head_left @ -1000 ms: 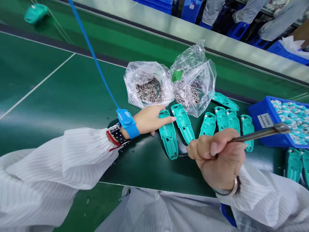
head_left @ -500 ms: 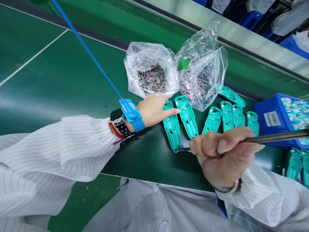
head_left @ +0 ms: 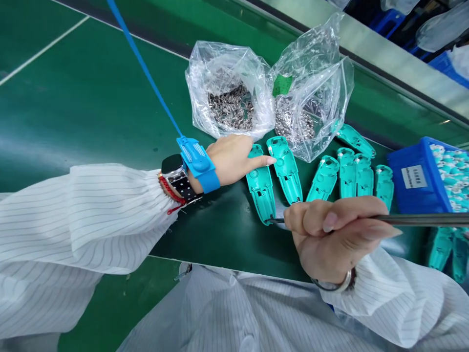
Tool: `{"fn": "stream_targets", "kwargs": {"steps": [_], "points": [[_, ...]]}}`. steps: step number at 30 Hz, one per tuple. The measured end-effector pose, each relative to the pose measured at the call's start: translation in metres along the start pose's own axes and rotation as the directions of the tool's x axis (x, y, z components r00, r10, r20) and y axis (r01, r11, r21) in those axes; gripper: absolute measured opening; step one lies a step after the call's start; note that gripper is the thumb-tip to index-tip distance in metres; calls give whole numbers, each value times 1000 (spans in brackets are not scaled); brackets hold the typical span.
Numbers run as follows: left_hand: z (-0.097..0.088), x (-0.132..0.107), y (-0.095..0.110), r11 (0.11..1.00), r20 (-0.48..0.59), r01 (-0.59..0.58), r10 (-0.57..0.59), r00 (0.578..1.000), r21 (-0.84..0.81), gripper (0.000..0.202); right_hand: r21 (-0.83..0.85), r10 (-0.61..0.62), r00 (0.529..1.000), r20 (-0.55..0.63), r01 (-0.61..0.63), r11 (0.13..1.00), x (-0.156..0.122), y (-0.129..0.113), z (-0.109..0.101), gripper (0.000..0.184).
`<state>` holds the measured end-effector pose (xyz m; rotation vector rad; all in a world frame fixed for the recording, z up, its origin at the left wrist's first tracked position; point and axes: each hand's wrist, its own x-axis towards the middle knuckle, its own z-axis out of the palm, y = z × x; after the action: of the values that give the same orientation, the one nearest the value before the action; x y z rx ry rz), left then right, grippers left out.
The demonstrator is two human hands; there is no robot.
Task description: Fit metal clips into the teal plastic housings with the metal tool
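Note:
My left hand (head_left: 234, 156) lies over the upper end of a teal plastic shell (head_left: 261, 190), thumb stretched across it to the neighbouring teal shell (head_left: 286, 171). The other fingers curl down at the far side and are mostly hidden. Pinched in my closed right hand (head_left: 330, 239) is a pair of metal tweezers (head_left: 428, 220), its dark tip touching the lower end of the shell under my left hand. Any small part at the tip is too small to make out. My left wrist wears a blue strap (head_left: 200, 164) with a cord.
Two clear plastic bags (head_left: 198, 93) (head_left: 330, 112) of small metal parts stand behind the shells. More teal shells (head_left: 324, 178) lie to the right, some near the table's right side (head_left: 441, 249). A labelled blue bin (head_left: 414, 178) holds white and teal pieces. The blue cord (head_left: 146, 73) runs up leftward.
The view has shifted slightly, so the bags and shells sit a little higher. The rear of the tweezers has dropped to nearly level; their tip stays at the same shell's lower end.

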<state>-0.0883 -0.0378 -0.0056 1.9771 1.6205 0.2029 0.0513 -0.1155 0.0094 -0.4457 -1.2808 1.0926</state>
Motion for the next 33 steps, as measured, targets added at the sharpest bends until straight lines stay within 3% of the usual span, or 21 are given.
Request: {"fn": "stream_targets", "kwargs": {"steps": [3,7,12,23,33], "points": [[-1,0,0,1000,3,6,-6,1000,-29,54,-40,12,998,-64,-14,999,-1,3,3,31],[-1,1,-1,999,-5,-29,29,1000,-19,52,-90,46,999,-22,-48,995,2,4,4,29],[-2,4,-3,999,-2,-31,30,1000,-12,54,-234,86,991,-107,-109,966,10,-4,3,32],[-4,3,0,999,-7,14,-15,1000,-34,51,-380,102,985,-136,-147,913,8,-1,4,34],[-3,5,-2,997,-10,1,-1,1000,-71,49,-384,97,987,-125,-138,913,6,-2,4,33]]}}
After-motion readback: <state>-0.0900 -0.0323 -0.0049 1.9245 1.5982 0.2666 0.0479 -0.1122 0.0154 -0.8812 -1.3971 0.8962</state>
